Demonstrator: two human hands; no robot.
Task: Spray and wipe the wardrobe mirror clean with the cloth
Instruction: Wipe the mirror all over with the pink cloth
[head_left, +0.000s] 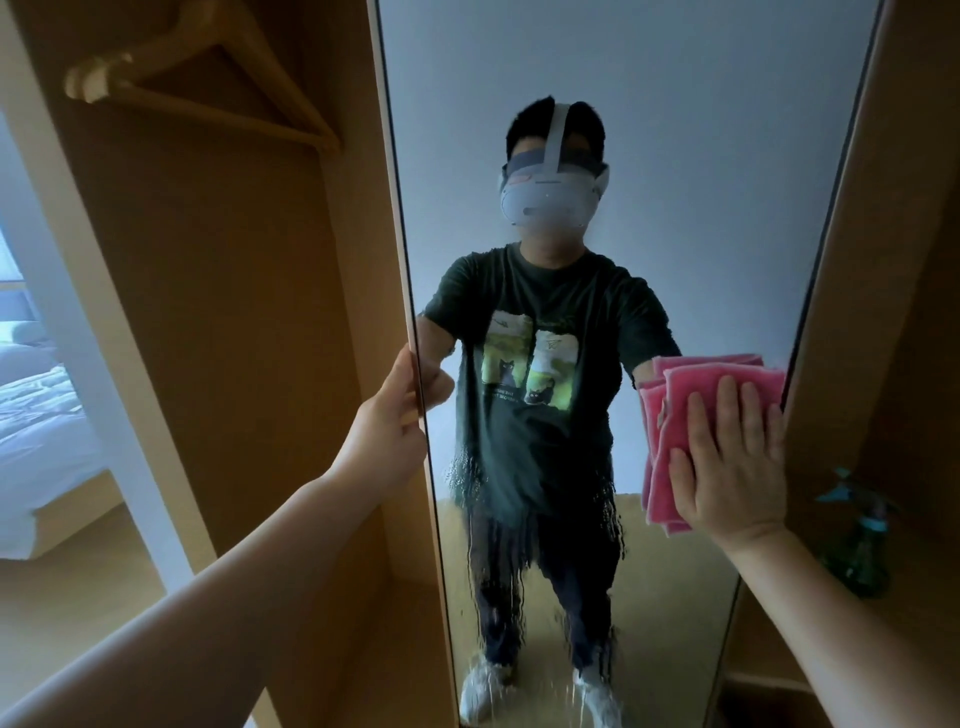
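The tall wardrobe mirror (675, 156) fills the middle of the view and reflects a person. Streaks of spray run down its lower half, around the reflected legs. My right hand (732, 457) lies flat, fingers straight, pressing a folded pink cloth (675, 410) against the glass near the mirror's right edge. My left hand (395, 415) grips the mirror door's left edge, thumb on the front and fingers behind. A green spray bottle (857, 545) with a teal nozzle stands on a shelf to the right of the mirror.
Wooden hangers (208, 67) hang in the open wardrobe bay at the upper left. A wooden side panel (893, 260) borders the mirror on the right. A bed with white sheets (36, 431) shows at the far left.
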